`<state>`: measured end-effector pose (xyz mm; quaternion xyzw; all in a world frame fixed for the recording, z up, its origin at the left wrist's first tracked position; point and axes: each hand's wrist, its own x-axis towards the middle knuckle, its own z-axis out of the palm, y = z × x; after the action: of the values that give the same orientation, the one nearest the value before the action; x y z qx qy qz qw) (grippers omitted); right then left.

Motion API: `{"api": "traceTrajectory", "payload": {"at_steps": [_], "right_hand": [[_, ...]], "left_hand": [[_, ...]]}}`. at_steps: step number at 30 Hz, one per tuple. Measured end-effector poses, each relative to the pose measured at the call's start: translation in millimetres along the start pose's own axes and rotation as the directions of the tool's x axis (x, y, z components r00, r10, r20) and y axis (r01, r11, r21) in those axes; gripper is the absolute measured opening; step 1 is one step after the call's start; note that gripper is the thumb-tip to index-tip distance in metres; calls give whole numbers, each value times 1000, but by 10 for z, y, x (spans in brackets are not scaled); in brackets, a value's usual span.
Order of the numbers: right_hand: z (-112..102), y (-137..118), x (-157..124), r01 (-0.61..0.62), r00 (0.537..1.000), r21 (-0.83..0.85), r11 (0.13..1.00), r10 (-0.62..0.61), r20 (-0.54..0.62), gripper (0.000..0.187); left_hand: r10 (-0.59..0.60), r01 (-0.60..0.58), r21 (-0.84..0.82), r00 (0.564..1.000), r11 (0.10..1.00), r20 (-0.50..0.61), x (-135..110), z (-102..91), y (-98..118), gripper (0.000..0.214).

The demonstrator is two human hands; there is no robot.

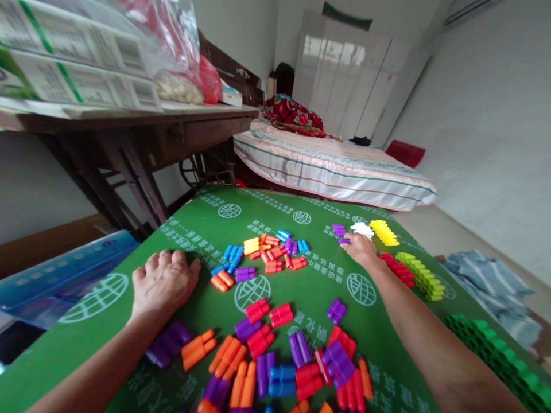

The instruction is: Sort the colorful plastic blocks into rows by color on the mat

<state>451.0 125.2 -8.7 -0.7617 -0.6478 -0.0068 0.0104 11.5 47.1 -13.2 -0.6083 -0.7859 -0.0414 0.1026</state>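
My right hand (360, 248) reaches to the far right of the green table (310, 292), its fingers closed on a small purple plastic building block (345, 241). Just beyond it lies another purple block (338, 229), beside a white stack of blocks (362, 230) and a yellow stack (384, 233). Palm down on the table's left side rests my left hand (166, 281), holding nothing, with its thumb apart. Near it are an orange block (222, 281) and a dark purple block (167, 344), the latter partly behind my forearm.
Red (396, 269), lime (419, 275) and green (495, 355) rows of joined blocks line the right side. Mixed loose blocks lie mid-table and in front, including a blue one (282, 380). A wooden desk (181, 126) stands left, a bed (336, 163) behind.
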Motion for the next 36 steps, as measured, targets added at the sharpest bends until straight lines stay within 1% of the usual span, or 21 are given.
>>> {"api": "traceTrajectory", "payload": {"at_steps": [5,11,16,27,33,36], "right_hand": [[10,-40,27,-40,999,-2,999,40,-7,43],[9,-131,56,-72,997,9,997,73,-17,44],[6,-192,86,-155,988,41,987,156,-18,41],[11,-185,104,-207,978,50,977,208,-16,39],[8,-153,97,-231,973,46,972,232,-8,42],[-26,-161,82,-236,972,42,971,237,-10,43]], "left_hand": [[0,0,8,1000,1000,-1,5,-1,2,54],[0,0,11,1000,1000,5,10,-9,19,57],[-1,1,16,1000,1000,8,2,-16,8,57],[-1,1,5,1000,1000,8,2,-26,20,53],[3,-3,-9,1000,1000,23,-21,-44,56,55],[-3,4,-20,1000,1000,31,-30,-56,76,55]]}}
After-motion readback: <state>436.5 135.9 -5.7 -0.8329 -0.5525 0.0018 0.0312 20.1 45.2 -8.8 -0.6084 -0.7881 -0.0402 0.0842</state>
